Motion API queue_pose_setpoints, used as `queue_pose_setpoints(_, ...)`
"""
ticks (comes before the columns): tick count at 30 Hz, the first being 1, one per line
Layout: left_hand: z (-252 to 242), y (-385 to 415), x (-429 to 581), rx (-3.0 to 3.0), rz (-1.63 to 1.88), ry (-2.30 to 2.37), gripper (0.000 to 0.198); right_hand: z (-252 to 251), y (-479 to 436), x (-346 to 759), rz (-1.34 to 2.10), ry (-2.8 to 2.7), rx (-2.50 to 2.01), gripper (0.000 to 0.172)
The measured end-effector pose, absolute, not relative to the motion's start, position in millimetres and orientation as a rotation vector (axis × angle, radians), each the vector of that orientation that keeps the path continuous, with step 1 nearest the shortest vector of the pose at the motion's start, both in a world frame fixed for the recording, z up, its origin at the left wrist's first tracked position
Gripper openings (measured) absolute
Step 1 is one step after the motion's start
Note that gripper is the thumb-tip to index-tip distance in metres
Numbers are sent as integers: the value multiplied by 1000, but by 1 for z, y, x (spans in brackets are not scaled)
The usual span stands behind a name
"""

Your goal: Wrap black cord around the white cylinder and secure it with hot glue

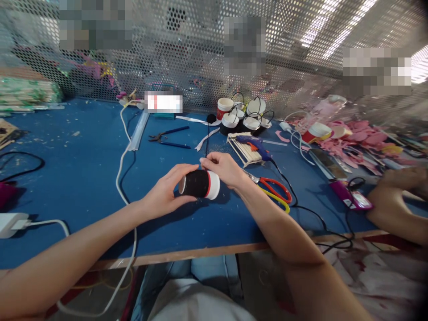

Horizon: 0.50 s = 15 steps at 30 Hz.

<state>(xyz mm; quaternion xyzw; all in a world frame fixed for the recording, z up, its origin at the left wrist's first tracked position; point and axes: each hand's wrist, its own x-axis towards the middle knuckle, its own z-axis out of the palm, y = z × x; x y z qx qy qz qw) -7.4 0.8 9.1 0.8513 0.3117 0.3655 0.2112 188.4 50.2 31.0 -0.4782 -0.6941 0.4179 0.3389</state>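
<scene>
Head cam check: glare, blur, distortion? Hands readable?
Head view: bright light streaks show through the mesh panel, upper right; pixelated blocks mask patches against it; pink scraps at right look soft; top right corner is dark; left hand, right hand, black cup fairly clear.

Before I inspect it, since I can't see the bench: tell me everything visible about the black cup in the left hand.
The cup has a matte, fabric-looking black wall, a thin red band and a white section at its wider end; the narrower end looks pale. It is tipped on its side over the blue table, white end to the right; whether they touch is unclear. The left hand grips the black part, thumb below. The right hand is at its upper edge, contact unclear.
</scene>
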Motion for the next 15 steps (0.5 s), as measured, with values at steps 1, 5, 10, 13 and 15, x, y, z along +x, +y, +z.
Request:
queue_pose_setpoints(1, 9, 1, -8, 2373, 1012, 879, 62, 30, 50, 188, 1090, -1788, -1242, 30)
queue_pose_setpoints(5, 10, 1, -8, 2405, 994, 911, 56, 26, 49, 185, 1084, -1684, -1212, 29)
queue_pose_setpoints(10, 10, 2, -9, 2378, 997, 932, 48, 24, 49, 184, 1039, -1654, -1218, 30)
queue_pose_setpoints(13, 9, 2, -8, 2270, 983, 933, 47, 25, 50, 183, 1004, -1670, -1234, 28)
queue_pose_setpoints(15, 8, 1, -7, 2186, 988, 923, 49, 26, 49, 183, 953, -1694, -1226, 26)
